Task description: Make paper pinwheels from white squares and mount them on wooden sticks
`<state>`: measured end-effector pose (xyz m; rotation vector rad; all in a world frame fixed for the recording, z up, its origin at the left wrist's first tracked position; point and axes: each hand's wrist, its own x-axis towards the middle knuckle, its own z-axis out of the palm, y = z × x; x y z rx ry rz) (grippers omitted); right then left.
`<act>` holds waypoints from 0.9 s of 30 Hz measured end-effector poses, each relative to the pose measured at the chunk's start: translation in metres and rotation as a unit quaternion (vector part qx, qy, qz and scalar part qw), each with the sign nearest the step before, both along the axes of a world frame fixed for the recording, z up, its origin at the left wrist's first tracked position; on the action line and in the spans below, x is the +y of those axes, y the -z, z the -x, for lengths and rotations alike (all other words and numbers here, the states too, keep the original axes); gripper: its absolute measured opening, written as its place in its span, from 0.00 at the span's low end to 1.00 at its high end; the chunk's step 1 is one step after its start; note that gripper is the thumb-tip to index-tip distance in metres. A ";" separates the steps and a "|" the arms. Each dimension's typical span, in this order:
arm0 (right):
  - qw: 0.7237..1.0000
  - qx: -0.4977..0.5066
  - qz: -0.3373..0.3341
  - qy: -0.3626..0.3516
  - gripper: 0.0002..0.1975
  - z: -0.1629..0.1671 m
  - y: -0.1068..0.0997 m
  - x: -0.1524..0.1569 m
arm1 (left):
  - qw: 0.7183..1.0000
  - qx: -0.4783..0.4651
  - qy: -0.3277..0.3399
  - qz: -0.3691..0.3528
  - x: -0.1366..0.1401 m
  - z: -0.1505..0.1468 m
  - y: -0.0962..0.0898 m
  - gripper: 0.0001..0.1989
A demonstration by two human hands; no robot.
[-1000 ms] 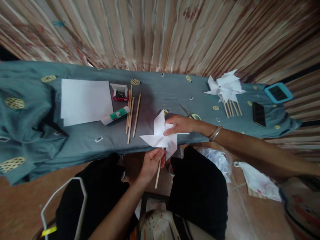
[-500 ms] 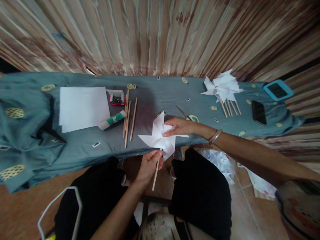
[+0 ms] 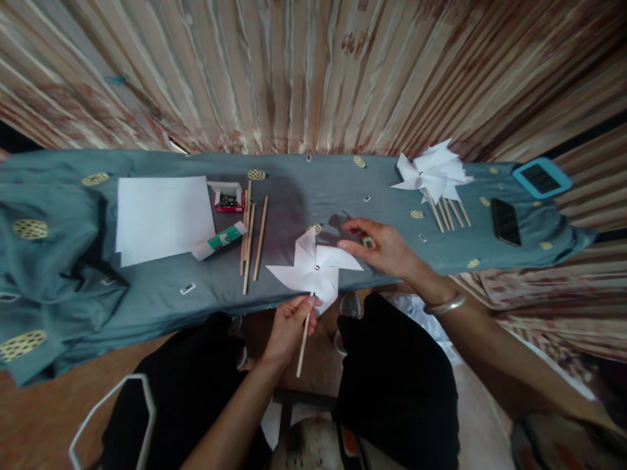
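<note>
A white paper pinwheel (image 3: 313, 266) on a thin wooden stick (image 3: 302, 346) is held up at the front edge of the table. My left hand (image 3: 292, 326) pinches the stick just below the paper blades. At the pinwheel's centre a small shiny metal pin head (image 3: 317, 267) shows. My right hand (image 3: 379, 245) is beside the right-hand blade, its thumb and fingers apart and nothing between them. Behind its fingers, the scissors (image 3: 367, 242) on the cloth are mostly hidden.
White paper sheets (image 3: 161, 219), a glue tube (image 3: 219, 240), a red box of small dark pins (image 3: 228, 199) and loose wooden sticks (image 3: 261, 238) lie to the left. At right are several finished pinwheels (image 3: 434, 171), a black phone (image 3: 506, 222) and a blue-framed device (image 3: 543, 177).
My right hand has let go of the pinwheel's centre and moved right, its fingers opening. The metal pin head is now uncovered. My left hand keeps its hold on the stick.
</note>
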<state>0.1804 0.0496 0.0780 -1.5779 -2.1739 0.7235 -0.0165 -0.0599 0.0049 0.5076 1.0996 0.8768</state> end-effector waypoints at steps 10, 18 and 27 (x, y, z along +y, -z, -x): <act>0.975 0.153 -0.010 0.162 0.14 0.007 0.007 -0.085 | 0.999 -0.007 -0.015 -0.038 0.007 0.001 -0.010 0.20; 0.966 0.215 0.138 0.046 0.14 0.054 0.014 -0.124 | 0.993 -0.016 -0.063 -0.096 0.028 0.002 -0.044 0.17; 0.948 0.248 0.198 0.011 0.12 0.083 0.008 -0.090 | 0.985 -0.004 -0.080 -0.154 0.062 0.005 -0.069 0.18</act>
